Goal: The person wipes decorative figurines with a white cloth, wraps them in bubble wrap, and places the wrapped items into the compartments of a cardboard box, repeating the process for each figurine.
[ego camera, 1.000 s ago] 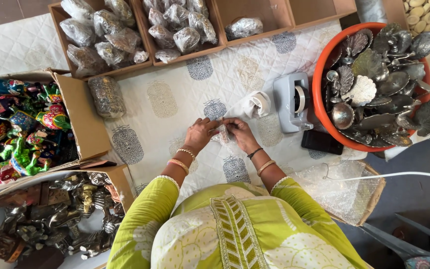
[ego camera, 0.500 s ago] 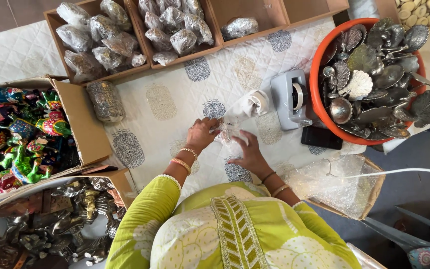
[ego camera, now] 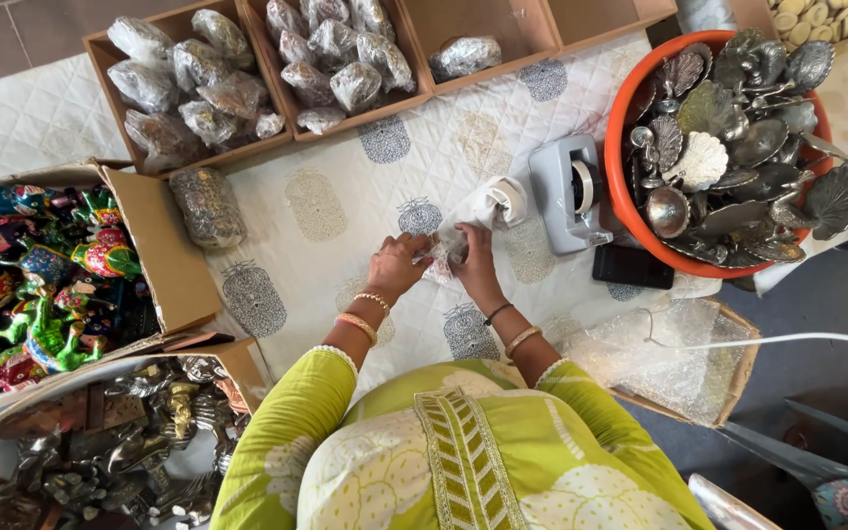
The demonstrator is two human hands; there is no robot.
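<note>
A person in a lime-green embroidered tunic sits over a white quilted cloth printed with grey motifs, both hands meeting on a small bundle of clear bubble wrap at the centre of the spread. The left hand pinches the bundle's left edge, and the right hand closes around its right side, fingers curled tight on the plastic; what lies inside cannot be made out.

The layout reads like a packing line, with supplies kept within arm's reach. A grey tape dispenser stands just right of the hands, with a white roll of tape lying beside it. An orange plastic tub heaped with silver-coloured leaf- and shell-shaped metal dishes sits at the far right, a flat black phone-like slab at its base. A sheet of loose bubble wrap lies by the right elbow.

Beyond the hands, open cardboard boxes hold rows of wrapped parcels, and one more wrapped parcel lies on the cloth. At left, a carton carries brightly painted figurines, and another below it holds dark metal figures.
</note>
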